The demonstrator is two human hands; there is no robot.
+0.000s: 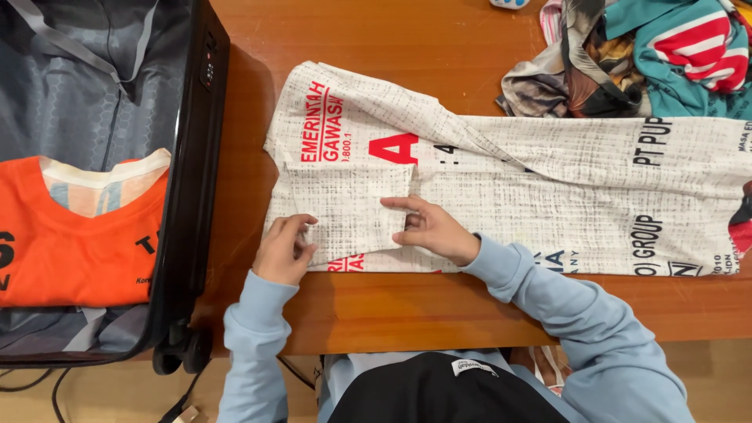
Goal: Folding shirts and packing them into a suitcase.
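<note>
A white garment (548,188) with a grey crosshatch print and red and black lettering lies flat across the wooden table (407,309). Its left sleeve is folded over the body near the front edge. My left hand (283,249) pinches the lower left edge of that folded sleeve. My right hand (429,227) rests on the sleeve's right edge, index finger stretched out to the left, pressing the cloth flat. Both arms wear light blue sleeves.
An open black suitcase (188,196) lies at the left, holding a folded orange shirt (74,247). A heap of colourful clothes (642,55) sits at the table's back right. Cables run over the floor under the suitcase wheels.
</note>
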